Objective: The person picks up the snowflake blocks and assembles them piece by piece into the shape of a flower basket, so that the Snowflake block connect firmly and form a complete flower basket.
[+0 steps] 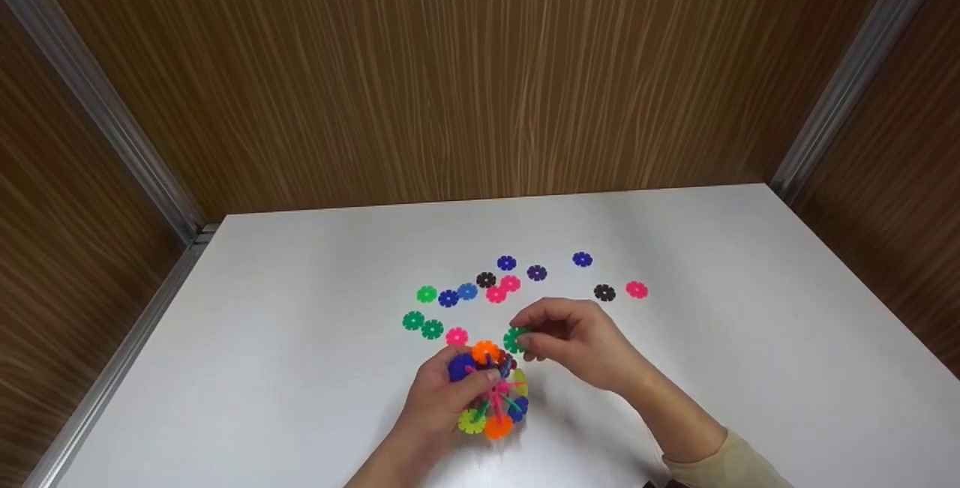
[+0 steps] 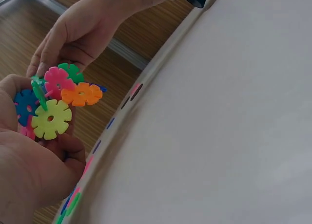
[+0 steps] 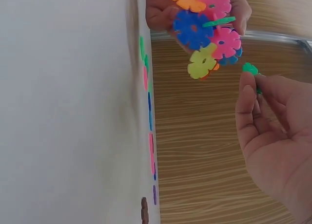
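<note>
My left hand (image 1: 442,394) grips a cluster of interlocking plastic discs (image 1: 499,426), notched like flowers, in orange, blue, yellow, pink and green. Its thumb lies across the middle of the cluster in the head view. Just to the upper right, my right hand (image 1: 581,342) pinches a single green disc (image 1: 514,339) between thumb and fingertips. A gap separates this green disc (image 3: 250,68) from the cluster (image 3: 193,29) in the right wrist view. In the left wrist view, a yellow disc (image 2: 51,119) and an orange disc (image 2: 83,94) of the cluster face the camera.
Loose discs lie flat on the white table (image 1: 315,368) beyond the hands. Two green ones (image 1: 413,321) and a pink one (image 1: 457,336) are nearest the left hand. Farther right are a black disc (image 1: 604,293) and a pink disc (image 1: 637,290). Wood-grain panels (image 1: 480,76) enclose the table.
</note>
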Tool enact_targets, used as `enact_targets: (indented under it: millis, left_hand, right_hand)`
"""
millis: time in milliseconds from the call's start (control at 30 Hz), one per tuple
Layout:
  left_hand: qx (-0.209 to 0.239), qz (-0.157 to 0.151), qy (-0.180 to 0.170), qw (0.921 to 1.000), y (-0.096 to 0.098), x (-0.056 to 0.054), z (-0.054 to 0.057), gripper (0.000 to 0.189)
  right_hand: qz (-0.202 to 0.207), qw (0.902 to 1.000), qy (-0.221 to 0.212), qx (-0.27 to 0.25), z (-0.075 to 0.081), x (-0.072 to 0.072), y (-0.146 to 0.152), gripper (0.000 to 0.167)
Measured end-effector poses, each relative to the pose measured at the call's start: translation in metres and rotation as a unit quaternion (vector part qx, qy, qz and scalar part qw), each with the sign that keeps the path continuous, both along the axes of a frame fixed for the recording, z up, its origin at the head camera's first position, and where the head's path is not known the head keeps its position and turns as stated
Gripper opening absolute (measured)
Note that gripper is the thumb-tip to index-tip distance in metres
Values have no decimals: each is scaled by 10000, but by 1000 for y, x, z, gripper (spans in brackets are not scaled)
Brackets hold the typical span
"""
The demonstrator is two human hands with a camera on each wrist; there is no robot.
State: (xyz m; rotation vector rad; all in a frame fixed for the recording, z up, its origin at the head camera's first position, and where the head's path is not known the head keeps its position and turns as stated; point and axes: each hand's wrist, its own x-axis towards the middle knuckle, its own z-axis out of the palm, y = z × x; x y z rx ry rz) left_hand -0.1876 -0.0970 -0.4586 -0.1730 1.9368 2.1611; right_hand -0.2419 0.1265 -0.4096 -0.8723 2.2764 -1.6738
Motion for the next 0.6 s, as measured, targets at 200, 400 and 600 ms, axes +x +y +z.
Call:
enact_targets:
  millis: [200,400,600]
  left_hand:
    - [-257,-263,385,9986,-2,3,-2,35]
    - [-440,-266,380,9980,-2,3,-3,35]
    - [-389,-363,459,9975,-3,4,-2,33]
  right_hand:
    - [324,9991,251,-67,-1,4,-7,16]
    - [251,9980,567,114,-1,5,-6,15]
    - [472,9961,749,19,-3,6,-6,15]
